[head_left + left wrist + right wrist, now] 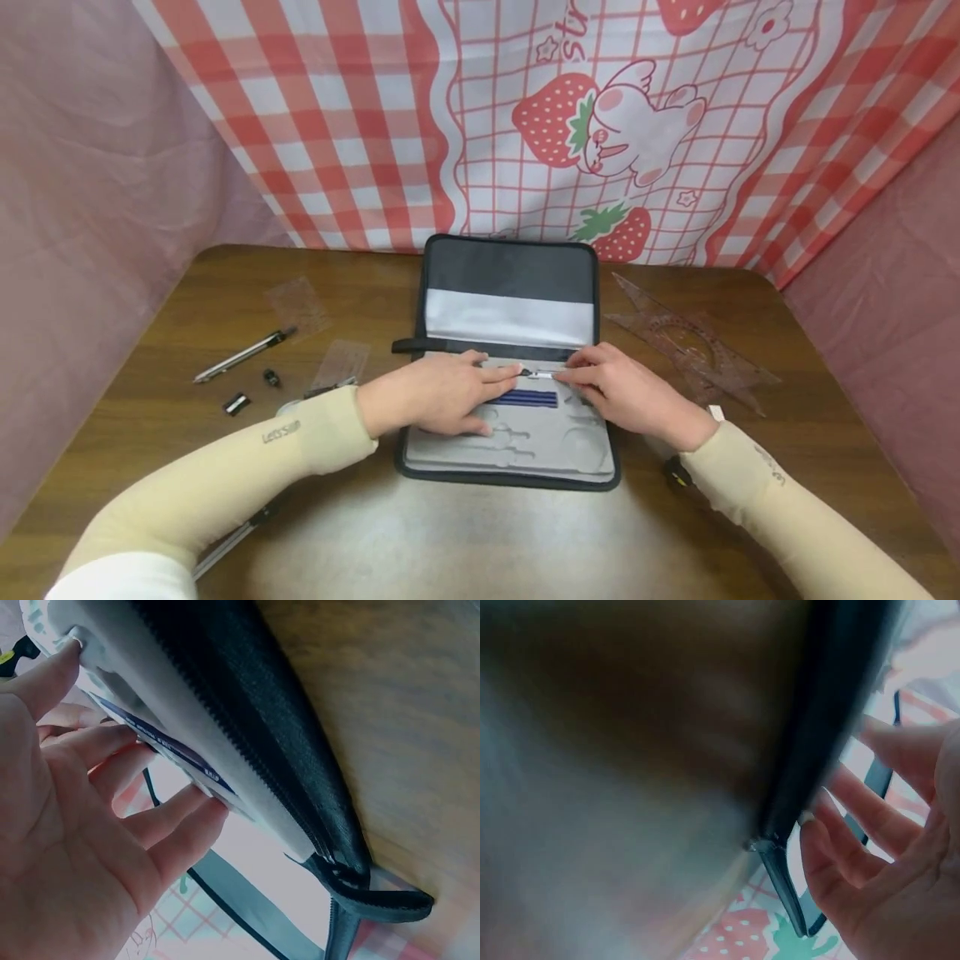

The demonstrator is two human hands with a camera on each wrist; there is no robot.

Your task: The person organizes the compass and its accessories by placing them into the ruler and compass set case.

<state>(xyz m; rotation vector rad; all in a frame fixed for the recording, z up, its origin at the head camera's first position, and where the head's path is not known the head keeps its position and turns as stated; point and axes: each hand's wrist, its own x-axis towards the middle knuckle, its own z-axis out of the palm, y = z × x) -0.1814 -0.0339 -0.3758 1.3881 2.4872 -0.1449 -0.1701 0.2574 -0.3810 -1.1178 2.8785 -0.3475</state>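
Note:
An unzipped black case point(510, 481) lies open, its grey moulded tray point(450, 446) facing up. A slim silver-and-black drawing tool point(542, 374) lies along the tray's upper part, its ends partly covered by fingers. My left hand point(442, 393) rests on the tray with fingers extended, the fingertips touching the tool's left end. In the left wrist view that hand point(90, 802) shows its palm, fingers spread. My right hand point(630, 387) touches the tool's right end with loosely bent fingers. Dark blue pencil leads point(528, 398) sit in the slot below.
At left lie a silver compass point(240, 357), a sharpener point(236, 404), a small black part point(272, 377) and a clear sheet point(298, 307). Clear set squares and a protractor point(682, 337) lie at right. A black-and-yellow object point(678, 473) sits by my right wrist.

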